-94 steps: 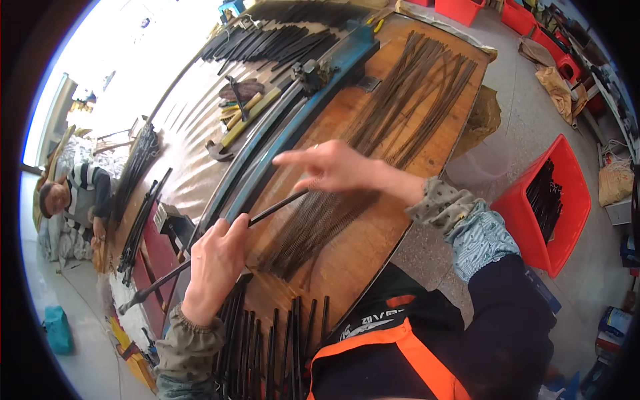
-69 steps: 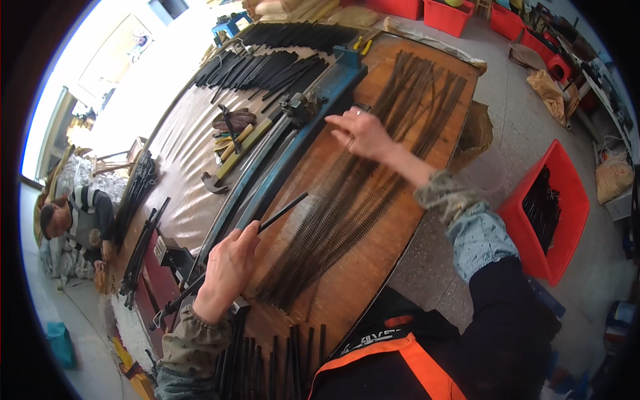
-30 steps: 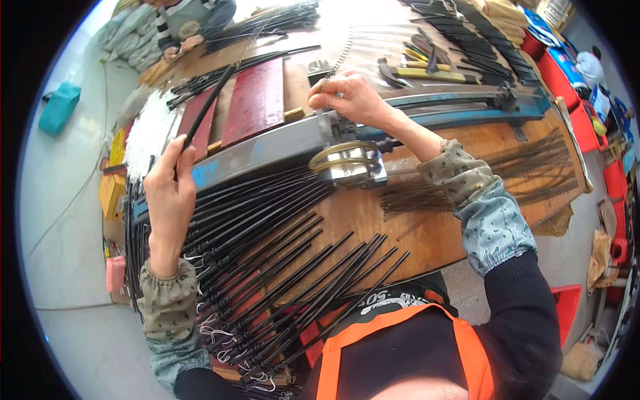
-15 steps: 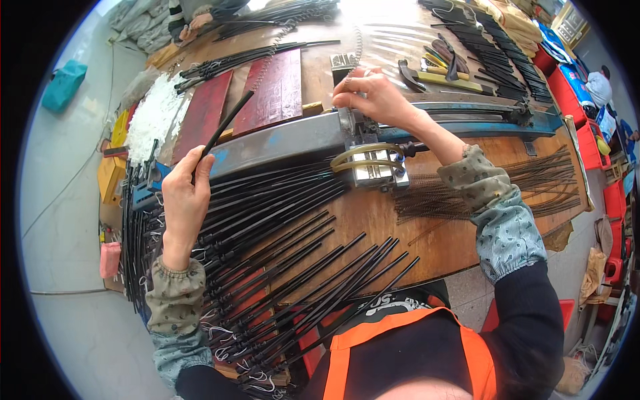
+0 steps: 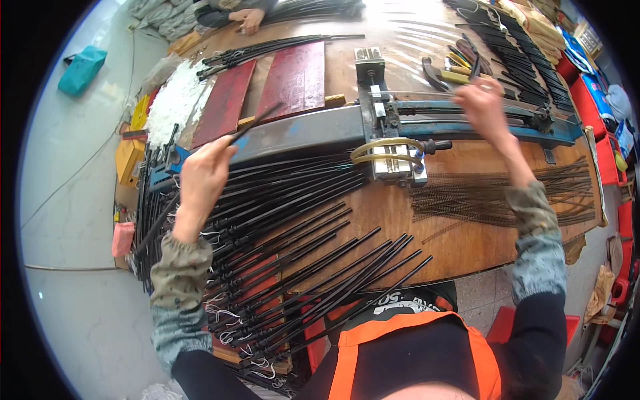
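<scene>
My left hand is closed around a slim black tube, whose free end points up and to the right, over the grey beam of a bench fixture. Out to the right, above the fixture's blue rails, my right hand is raised and blurred. Its fingers look curled, but what they hold, if anything, does not show clearly. Between my hands stands the fixture's metal clamp block, with a yellowish hose looped over it. Many black tubes lie below my left hand.
Thin brown coil springs lie on the right of the wooden table. A hammer and other hand tools are behind the rails. Red boards and a white pile lie at left. Across the table are another person's hands.
My right hand has moved right, away from the clamp block. The long coil spring that arched up between the tube and that hand no longer shows. The tube in my left hand has tilted lower.
</scene>
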The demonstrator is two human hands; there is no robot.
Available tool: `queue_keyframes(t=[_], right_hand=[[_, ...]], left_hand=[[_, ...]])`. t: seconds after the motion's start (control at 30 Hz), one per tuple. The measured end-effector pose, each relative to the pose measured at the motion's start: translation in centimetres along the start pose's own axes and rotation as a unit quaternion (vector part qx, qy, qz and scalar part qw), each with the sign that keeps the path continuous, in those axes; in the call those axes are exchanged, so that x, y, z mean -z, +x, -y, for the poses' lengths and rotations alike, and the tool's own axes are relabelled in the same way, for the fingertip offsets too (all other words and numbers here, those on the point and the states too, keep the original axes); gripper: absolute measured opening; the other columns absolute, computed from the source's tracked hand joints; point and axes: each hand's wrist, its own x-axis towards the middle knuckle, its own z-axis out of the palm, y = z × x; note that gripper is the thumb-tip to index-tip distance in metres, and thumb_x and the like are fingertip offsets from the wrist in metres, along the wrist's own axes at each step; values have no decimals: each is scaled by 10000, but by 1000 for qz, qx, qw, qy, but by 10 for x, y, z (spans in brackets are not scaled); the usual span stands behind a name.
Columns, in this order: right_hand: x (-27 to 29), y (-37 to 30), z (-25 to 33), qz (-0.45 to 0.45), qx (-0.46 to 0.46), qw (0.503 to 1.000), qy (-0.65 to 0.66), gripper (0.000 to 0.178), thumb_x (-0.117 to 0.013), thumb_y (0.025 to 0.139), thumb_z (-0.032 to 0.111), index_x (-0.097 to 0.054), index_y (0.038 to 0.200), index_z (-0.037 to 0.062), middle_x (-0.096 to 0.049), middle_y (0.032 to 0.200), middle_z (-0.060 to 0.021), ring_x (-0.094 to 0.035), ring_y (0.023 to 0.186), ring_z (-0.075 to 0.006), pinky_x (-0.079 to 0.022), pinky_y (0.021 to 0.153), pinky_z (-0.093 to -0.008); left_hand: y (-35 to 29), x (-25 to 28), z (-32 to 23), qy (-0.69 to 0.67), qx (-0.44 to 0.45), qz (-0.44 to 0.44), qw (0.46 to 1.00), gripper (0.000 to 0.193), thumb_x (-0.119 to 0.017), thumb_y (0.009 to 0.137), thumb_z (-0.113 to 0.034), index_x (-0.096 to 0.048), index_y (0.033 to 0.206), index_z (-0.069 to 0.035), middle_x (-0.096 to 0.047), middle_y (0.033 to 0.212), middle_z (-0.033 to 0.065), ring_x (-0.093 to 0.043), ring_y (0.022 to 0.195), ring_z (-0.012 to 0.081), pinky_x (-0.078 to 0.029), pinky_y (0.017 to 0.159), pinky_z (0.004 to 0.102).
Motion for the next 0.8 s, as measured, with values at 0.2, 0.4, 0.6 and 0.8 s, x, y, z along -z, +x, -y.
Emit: queue_keyframes(t=[0.2,0.4,0.6,0.8], right_hand=[[45,-66,-74,19,-114,991,-69,81,-646,881,181,-678,897,108,-713,911,-49,-640,949,-250,-422,909,-393],[39,-95,-94,-10,-144,989,-9,71,-669,897,79,-641,920,18,-651,884,-106,-609,878,-273,-467,801,-374],[25,-98,-97,-14,-142,990,-8,111,-666,923,117,-638,952,13,-645,918,-105,-593,908,-263,-455,828,-370],[22,-104,-103,-47,-157,986,18,111,-667,922,109,-649,976,14,-642,938,-107,-592,931,-268,-454,842,-369]], left_hand=[[76,-99,-75,-62,-163,45,984,195,-629,935,-228,-698,1048,-85,-693,884,150,-676,779,360,-545,653,437],[85,-121,-81,-51,-117,26,992,254,-602,955,-304,-705,957,-72,-654,815,135,-651,768,358,-534,686,450],[90,-136,-85,-78,-98,46,991,217,-629,921,-256,-719,913,-59,-657,849,142,-650,848,340,-528,762,428],[90,-146,-90,-174,-72,19,982,205,-696,873,-257,-759,927,-70,-683,883,138,-662,864,321,-528,785,396]])
